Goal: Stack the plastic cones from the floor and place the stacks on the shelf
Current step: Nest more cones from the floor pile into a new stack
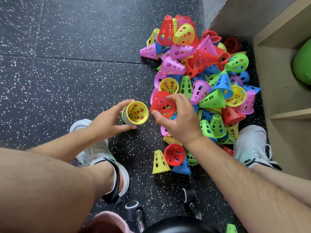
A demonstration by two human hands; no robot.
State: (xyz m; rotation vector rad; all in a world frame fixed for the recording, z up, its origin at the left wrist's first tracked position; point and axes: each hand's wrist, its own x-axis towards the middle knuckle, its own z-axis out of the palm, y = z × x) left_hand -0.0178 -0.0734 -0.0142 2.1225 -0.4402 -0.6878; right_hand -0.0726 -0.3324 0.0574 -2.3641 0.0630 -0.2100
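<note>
Left hand (107, 121) grips a stack of cones (134, 113), yellow on top. Right hand (178, 118) pinches a red cone (162, 104) just beside it; cone pile (210, 81) beyond.

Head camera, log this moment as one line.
left hand: holds cone stack | right hand: pinches red cone | cone pile: on floor beside shelf
</note>
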